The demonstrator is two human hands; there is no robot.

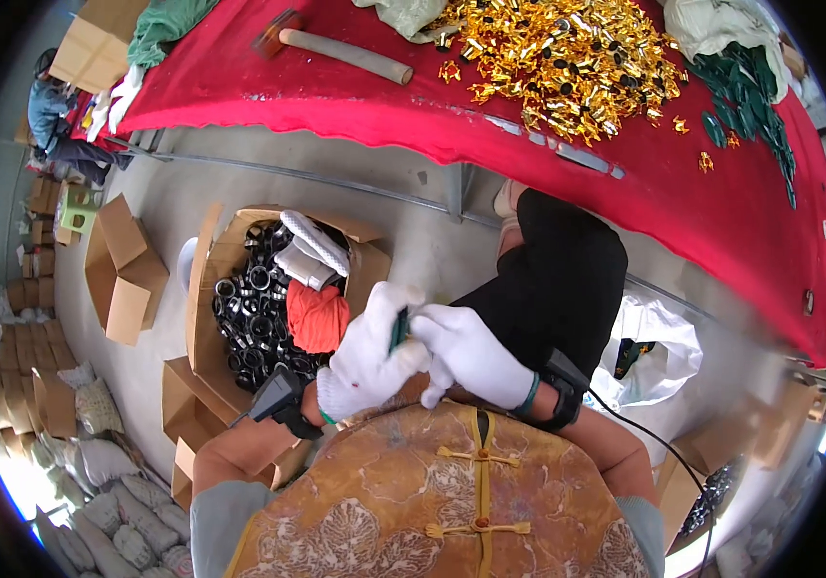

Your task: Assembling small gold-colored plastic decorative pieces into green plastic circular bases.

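Both my hands wear white gloves and meet in front of my torso. My left hand (367, 349) is closed around a small dark green piece (399, 329), which shows between thumb and fingers. Right against it, my right hand (478, 353) has its fingers curled in; what they pinch is hidden. Just left of my hands stands a cardboard box (203, 289) full of black ring-shaped parts (261, 329). On those parts lie an orange-red cloth (317, 318) and white folded gloves (313, 252).
Ahead is a red-covered table (239, 91) with a hammer (345, 56), a heap of shiny gold parts (567, 67) and dark green leaf-shaped pieces (745, 96). A white bag (658, 332) stands at right. An open carton (129, 270) and a seated person (61, 120) are at left.
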